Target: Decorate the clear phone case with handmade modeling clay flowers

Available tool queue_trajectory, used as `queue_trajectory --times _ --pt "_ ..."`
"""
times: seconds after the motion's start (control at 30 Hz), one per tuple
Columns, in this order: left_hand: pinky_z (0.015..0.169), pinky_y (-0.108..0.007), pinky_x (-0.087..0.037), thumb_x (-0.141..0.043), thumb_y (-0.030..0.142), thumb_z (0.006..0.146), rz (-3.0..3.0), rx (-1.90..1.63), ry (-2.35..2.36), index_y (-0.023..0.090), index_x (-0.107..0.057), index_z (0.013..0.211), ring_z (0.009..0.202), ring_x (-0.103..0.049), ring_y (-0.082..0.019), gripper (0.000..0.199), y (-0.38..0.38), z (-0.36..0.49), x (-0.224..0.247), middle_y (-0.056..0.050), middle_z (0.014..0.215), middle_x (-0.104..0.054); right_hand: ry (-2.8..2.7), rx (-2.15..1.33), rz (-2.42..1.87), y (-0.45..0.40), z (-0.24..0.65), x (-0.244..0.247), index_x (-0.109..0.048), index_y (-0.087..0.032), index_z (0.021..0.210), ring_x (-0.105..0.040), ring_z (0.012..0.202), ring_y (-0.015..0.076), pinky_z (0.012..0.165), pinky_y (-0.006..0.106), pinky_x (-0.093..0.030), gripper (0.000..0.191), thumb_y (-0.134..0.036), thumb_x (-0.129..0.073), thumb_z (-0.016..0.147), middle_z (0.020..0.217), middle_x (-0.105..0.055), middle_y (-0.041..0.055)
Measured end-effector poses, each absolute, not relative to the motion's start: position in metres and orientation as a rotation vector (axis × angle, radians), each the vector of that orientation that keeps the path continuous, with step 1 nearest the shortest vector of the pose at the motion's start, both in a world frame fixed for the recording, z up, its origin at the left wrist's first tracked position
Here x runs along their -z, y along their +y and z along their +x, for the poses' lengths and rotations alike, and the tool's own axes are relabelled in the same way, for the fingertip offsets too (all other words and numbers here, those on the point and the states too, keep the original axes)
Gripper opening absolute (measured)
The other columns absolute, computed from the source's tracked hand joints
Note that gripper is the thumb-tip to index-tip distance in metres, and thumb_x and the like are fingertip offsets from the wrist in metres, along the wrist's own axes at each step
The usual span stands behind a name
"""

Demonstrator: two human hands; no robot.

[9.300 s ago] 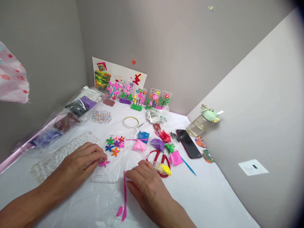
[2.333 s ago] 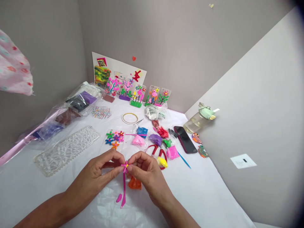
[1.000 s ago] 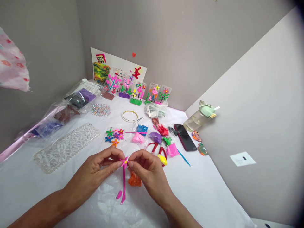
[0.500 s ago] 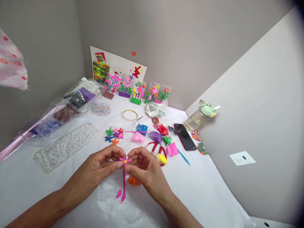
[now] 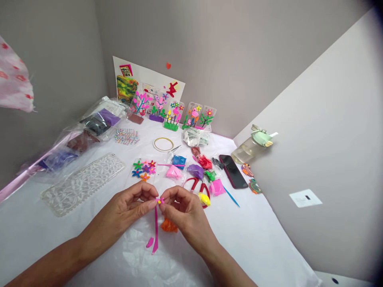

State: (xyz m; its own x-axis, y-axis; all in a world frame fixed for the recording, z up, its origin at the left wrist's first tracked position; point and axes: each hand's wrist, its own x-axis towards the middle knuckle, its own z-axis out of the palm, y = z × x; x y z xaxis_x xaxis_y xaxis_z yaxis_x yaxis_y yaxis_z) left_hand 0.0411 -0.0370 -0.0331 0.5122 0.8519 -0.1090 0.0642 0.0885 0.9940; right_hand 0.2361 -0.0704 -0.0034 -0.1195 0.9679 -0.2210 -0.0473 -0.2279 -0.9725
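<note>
Between my fingertips is a small pink clay flower [image 5: 159, 201] with a yellow centre. My left hand [image 5: 133, 205] pinches it from the left, and my right hand [image 5: 179, 207] grips it from the right. Fingers cover part of its petals. Below them a magenta clay-modelling tool [image 5: 156, 233] lies on the white cloth, its upper end by my fingers. A small piece of pink clay [image 5: 150, 242] rests beside its broad end. An orange clay lump [image 5: 169, 225] sits partly behind my right hand. Just beyond my hands, several finished clay flowers [image 5: 145, 170] lie on a clear sheet.
Bagged clay [image 5: 196, 171], red-handled scissors [image 5: 206, 191], a blue tool [image 5: 231, 196] and a phone [image 5: 233, 171] lie to the right. A bottle [image 5: 253, 145] stands by the wall. Decorated phone cases [image 5: 171, 115] lean at the back. A textured clear mat [image 5: 83, 183] lies left.
The flower has turned and shifted slightly right between my fingers, so fewer petals show. My right fingers now cover more of it; both hands stay in nearly the same place.
</note>
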Motion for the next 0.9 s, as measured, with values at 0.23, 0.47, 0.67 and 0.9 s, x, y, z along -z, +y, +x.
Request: queue_trajectory --times 0.23,0.47,0.67,0.9 --pt "0.080 -0.026 -0.052 -0.064 0.056 0.099 1.418 -0.694 0.917 0.026 -0.072 0.094 0.087 -0.067 -0.019 0.031 -0.0379 0.0412 0.0262 0.002 0.090 -0.071 -1.106 -1.487 -1.251 -0.0708 0.2365 0.0021 -0.073 -0.019 0.092 -0.059 0.071 0.0116 0.066 0.024 -0.046 0.030 -0.043 -0.086 0.082 0.082 -0.069 -0.0003" --pt "0.081 -0.027 -0.054 -0.064 0.052 0.098 1.448 -0.744 0.948 0.026 -0.073 0.092 0.087 -0.069 -0.020 0.029 -0.0400 0.0436 0.0235 0.000 0.090 -0.074 -0.996 -1.574 -1.157 -0.0705 0.2340 0.0033 -0.071 -0.019 0.087 -0.062 0.066 0.0110 0.066 0.023 -0.050 0.038 -0.048 -0.093 0.076 0.073 -0.071 -0.0015" --pt "0.080 -0.027 -0.055 -0.064 0.053 0.098 1.441 -0.768 0.935 0.026 -0.072 0.090 0.083 -0.068 -0.019 0.029 -0.0388 0.0412 0.0256 0.001 0.085 -0.072 -0.961 -1.764 -1.112 -0.0704 0.2354 0.0027 -0.073 -0.019 0.089 -0.068 0.067 0.0134 0.070 0.026 -0.054 0.039 -0.047 -0.095 0.073 0.074 -0.075 -0.0001" --pt "0.082 -0.027 -0.057 -0.073 0.052 0.093 1.371 -0.805 0.923 0.026 -0.069 0.095 0.090 -0.069 -0.019 0.027 -0.0384 0.0439 0.0286 0.001 0.091 -0.069 -0.943 -1.591 -1.155 -0.0683 0.2363 0.0046 -0.072 -0.019 0.082 -0.062 0.062 0.0109 0.063 0.023 -0.049 0.034 -0.042 -0.095 0.073 0.071 -0.071 -0.0017"
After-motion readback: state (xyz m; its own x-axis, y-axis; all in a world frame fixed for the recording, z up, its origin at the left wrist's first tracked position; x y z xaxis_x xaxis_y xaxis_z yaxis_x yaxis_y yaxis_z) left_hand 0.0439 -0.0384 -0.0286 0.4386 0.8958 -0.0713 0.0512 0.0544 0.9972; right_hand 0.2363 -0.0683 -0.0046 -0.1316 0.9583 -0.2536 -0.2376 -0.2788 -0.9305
